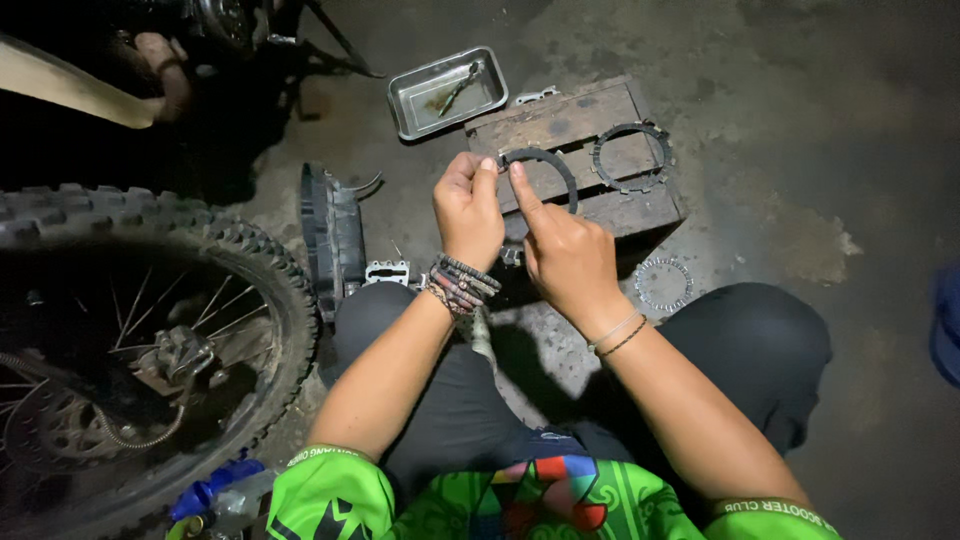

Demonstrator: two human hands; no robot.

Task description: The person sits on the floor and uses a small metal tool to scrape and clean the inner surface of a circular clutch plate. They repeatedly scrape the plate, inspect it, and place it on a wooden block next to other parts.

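Dark ring [552, 166], near the frame's top middle, is pinched by left hand [468, 212] fingers [484, 172] and right hand [566, 252] fingers [522, 186].

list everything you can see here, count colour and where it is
toothed ring: 1, dark grey, held up between both hands over the block
toothed ring on block: 1, dark grey, flat on the block's right side
thin ring: 1, silvery, on the floor right of the block
wooden block: 1, worn brown, on the floor ahead
metal tray: 1, grey, behind the block, a small tool in it
knobby wheel: 1, black, spoked, at left
plastic bottle: 1, blue cap, bottom left
another person's hand: 1, top left
left hand: 1, beaded bracelets, pinching the ring
right hand: 1, thin bracelets, pinching the ring
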